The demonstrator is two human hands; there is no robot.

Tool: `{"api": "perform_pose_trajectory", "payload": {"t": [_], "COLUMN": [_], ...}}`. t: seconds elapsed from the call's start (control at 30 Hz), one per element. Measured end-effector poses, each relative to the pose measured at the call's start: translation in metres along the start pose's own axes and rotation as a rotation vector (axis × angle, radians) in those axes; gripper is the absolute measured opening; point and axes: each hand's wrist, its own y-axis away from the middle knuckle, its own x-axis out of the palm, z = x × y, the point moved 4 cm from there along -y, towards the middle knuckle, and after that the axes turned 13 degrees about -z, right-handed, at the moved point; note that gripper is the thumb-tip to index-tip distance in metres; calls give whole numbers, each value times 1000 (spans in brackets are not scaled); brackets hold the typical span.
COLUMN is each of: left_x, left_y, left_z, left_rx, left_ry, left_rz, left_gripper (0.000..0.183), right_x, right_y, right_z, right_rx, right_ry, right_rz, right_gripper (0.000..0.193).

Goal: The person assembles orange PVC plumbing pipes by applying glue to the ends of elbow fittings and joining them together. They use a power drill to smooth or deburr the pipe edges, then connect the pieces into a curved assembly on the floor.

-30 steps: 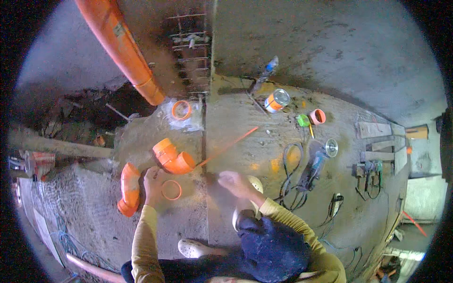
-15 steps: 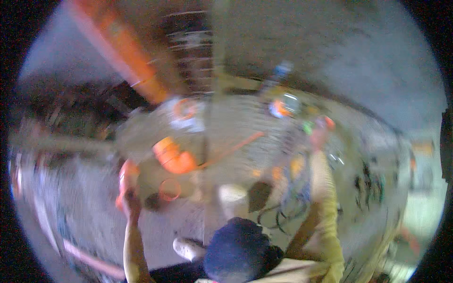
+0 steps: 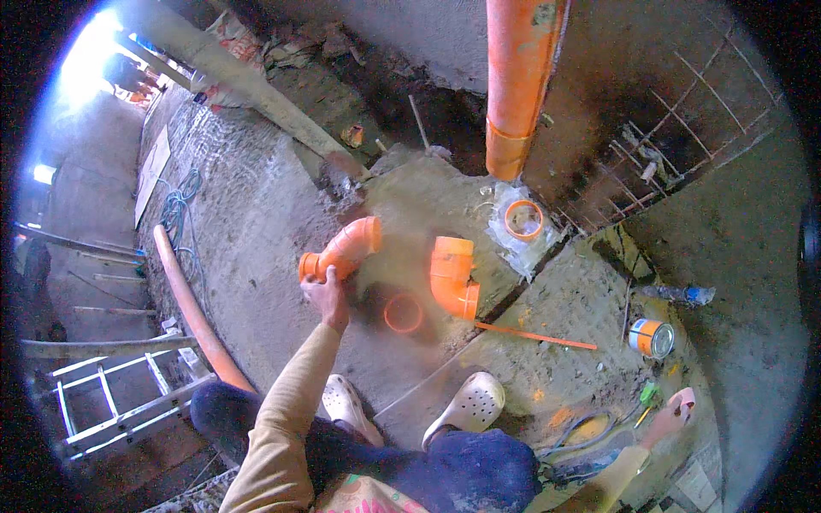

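My left hand (image 3: 327, 299) is closed around the lower end of an orange plastic pipe elbow (image 3: 351, 244), lifted above the dusty floor. Right of it a second orange elbow fitting (image 3: 452, 272) lies on the ground. An orange ring (image 3: 403, 314) lies between that fitting and my left forearm. Far to the right, my right hand (image 3: 667, 421) is closed on a small pinkish piece (image 3: 682, 400) whose kind I cannot make out. Beside this hand are a green-ended tool (image 3: 648, 392) and a can with an orange and white label (image 3: 651, 339).
A tall orange pipe (image 3: 522, 94) stands beyond an open pipe end (image 3: 523, 220) wrapped in plastic sheet. A thin orange strip (image 3: 539, 336) lies across the floor. Wire mesh (image 3: 697, 103) edges the far right. An aluminium ladder (image 3: 128, 402) and a long orange pipe (image 3: 192, 312) lie left.
My view has swung to the left and sharpened. My left hand still holds the elbow, now farther forward beside the other fitting. My right hand now appears lower and farther right.
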Motion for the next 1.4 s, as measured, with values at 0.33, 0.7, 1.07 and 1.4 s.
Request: {"api": "perform_pose_trajectory", "payload": {"t": [0.33,0.7,1.07,1.4], "left_x": [33,-17,-9,-2], "left_y": [5,97,104,97], "left_z": [13,24,-9,13], "left_rx": [1103,810,-122,26], "left_ry": [-8,142,456,261], "left_rz": [645,767,1276,892], "left_gripper": [44,20,52,48], "right_x": [28,77,121,158], "right_y": [252,332,405,467], "right_z": [319,395,476,470], "right_rx": [731,217,-374,-167], "right_ry": [-1477,-1219,-735,-850], "right_rz": [950,1190,1333,1053], "right_gripper": [80,99,97,85]}}
